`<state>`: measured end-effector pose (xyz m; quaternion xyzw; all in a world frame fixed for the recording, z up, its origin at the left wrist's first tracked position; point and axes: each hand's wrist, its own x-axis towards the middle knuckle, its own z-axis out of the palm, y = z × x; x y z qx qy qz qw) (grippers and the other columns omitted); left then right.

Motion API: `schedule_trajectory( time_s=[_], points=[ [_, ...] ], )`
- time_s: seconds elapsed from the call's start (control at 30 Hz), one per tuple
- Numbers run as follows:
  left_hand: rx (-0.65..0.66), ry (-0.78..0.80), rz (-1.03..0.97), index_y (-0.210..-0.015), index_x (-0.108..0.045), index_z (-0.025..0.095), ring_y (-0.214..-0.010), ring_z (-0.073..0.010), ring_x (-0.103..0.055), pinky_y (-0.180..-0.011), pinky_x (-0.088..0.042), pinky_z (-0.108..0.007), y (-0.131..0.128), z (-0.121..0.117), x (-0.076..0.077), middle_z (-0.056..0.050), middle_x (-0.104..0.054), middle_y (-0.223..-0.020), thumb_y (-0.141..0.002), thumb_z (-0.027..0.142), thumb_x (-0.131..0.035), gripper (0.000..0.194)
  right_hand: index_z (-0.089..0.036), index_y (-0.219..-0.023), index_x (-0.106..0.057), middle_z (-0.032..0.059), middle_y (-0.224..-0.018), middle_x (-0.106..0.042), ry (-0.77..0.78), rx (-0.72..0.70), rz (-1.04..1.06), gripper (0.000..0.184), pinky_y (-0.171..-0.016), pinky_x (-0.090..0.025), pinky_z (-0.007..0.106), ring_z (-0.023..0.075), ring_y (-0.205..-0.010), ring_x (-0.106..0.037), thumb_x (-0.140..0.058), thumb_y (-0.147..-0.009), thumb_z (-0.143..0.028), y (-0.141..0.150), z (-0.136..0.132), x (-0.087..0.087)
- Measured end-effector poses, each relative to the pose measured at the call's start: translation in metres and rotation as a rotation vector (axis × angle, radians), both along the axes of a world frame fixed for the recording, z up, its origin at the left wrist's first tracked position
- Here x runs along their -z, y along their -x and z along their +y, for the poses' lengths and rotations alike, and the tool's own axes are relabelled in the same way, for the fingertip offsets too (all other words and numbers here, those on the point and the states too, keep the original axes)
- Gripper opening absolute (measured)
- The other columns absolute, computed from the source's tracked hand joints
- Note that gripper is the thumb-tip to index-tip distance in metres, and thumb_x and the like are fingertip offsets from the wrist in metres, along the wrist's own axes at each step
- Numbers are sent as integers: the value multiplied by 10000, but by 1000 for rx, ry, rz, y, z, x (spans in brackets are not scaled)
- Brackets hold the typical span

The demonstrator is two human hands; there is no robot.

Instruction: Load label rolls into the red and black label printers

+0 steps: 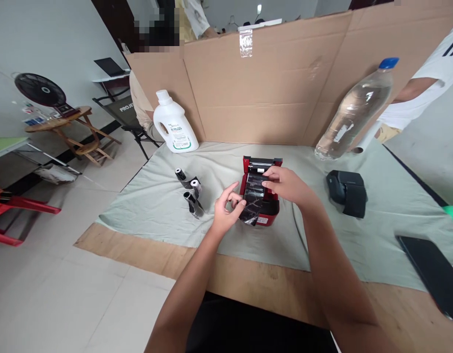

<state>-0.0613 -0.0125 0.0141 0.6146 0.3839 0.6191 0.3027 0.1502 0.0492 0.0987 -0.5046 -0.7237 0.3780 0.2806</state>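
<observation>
Faced a tall brown cardboard screen (259,93) beyond the left hand (228,210) and the right hand (288,184), across a wooden tabletop (256,275) spread with a wrinkled grey-green cloth (156,201). Had a small red and black box-shaped device with a raised lid (269,210) between and just beyond the hands, with a strip of glossy, creased black film (253,196) running from the lid down over its front left. Touched the film's lower left edge with the left thumb, with the left index finger raised apart from it. Set the right hand at the film's upper right edge, with thumb and index fingertips slightly apart. Could not tell, for either hand, a firm pinch from a light touch. Saw small dark cylindrical rolls (193,204) just left of the left hand, and a white plastic jug with a side handle (177,125) well beyond them. Saw, right of the right hand, a bulky black device (347,192); farther beyond that hand, a clear plastic bottle with a blue cap (355,117); nearer, right of the forearm, a dark rectangular phone (432,274).
</observation>
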Motion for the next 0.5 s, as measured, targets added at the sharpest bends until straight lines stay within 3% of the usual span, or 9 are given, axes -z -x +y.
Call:
schedule_trajectory(
  time_s=[0.13,0.3,0.5],
  points=[
    [-57,-112,218,-1332,-619,213,-641,-126,-492,-752,-449,-298,5,-1,2,32,-599,-712,-924,326,-655,426,-227,-915,-606,46,-900,-738,-83,20,-219,40,-682,-440,309,211,-794,-659,-603,-882,-205,2,-5,0],
    [-89,-271,499,-1245,-657,209,-733,-174,-580,-778,-415,-336,8,0,1,-15,-661,-807,-917,277,-625,336,-207,-933,-597,124,-913,-709,-139,74,-478,77,-673,-397,337,273,-846,-656,-545,-923,-151,18,-16,-4],
    [-117,-300,594,-1218,-674,222,-926,-233,-627,-857,-439,-379,9,1,-1,-86,-699,-1008,-926,324,-601,317,-168,-1033,-639,199,-998,-698,-169,101,-622,175,-682,-410,380,332,-922,-659,-476,-973,-147,30,-14,2]
  ],
)
